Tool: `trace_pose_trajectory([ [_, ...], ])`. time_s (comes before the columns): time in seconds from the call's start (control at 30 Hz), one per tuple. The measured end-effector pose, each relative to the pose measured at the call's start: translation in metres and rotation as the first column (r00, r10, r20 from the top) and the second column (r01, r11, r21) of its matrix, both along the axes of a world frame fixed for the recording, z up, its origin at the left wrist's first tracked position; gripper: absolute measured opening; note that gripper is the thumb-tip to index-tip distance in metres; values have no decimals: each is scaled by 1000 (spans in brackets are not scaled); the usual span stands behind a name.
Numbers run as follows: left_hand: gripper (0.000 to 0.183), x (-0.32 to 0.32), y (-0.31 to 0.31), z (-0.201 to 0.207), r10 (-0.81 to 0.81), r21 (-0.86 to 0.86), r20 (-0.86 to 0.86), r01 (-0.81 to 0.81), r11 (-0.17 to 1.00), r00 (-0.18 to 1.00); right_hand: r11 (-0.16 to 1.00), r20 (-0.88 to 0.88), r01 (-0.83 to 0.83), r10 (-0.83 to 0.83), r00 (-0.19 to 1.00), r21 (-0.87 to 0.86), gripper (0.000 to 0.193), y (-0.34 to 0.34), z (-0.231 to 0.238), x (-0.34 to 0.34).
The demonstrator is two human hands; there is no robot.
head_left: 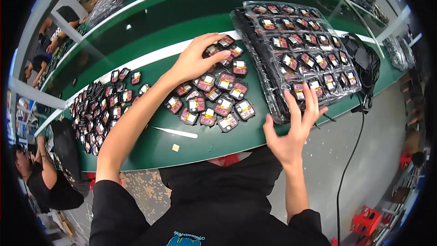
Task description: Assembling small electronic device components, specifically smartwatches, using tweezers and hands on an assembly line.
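Observation:
My left hand (198, 59) reaches over the far edge of a loose heap of small black electronic modules (224, 105), each showing a reddish board with a white block and a yellow strip. Its thumb and fingers are apart, with modules close beneath them. On the right, a stack of clear plastic trays (277, 75) carries rows of the same modules. My right hand (293, 139) is over the near edge of the top tray, fingers spread, fingertips close to a module (299, 92) in the nearest row. Neither hand shows a module lifted in it.
White tweezers (177, 132) and a small beige square (175, 147) lie on the green table (209, 148). Another module heap (102, 114) sits left of my forearm. Black cables (366, 66) lie beyond the trays. Red stools (366, 221) stand on the floor. Other people work at left.

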State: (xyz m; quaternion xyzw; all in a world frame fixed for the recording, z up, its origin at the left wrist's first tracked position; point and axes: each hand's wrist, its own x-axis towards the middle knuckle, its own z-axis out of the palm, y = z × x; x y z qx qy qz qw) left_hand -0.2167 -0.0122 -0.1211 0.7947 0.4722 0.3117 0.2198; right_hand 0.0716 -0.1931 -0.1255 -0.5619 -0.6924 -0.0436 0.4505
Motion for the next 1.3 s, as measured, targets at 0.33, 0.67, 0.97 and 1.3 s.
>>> trace_pose_trajectory([
  [0.33,54,-22,-32,-9,13,40,35,-15,999,999,828,253,-444,537,805,-343,73,-8,18,-77],
  [0.67,57,3,-13,-7,100,-104,277,-73,992,956,871,257,-401,472,843,-284,55,22,5,-79],
  [0.97,40,-80,-83,26,70,96,20,-71,993,997,723,270,-645,691,671,-247,49,18,10,-120],
  [1.3,39,-174,-120,40,193,151,-248,-159,976,949,760,365,-576,650,667,-300,45,34,13,-135],
])
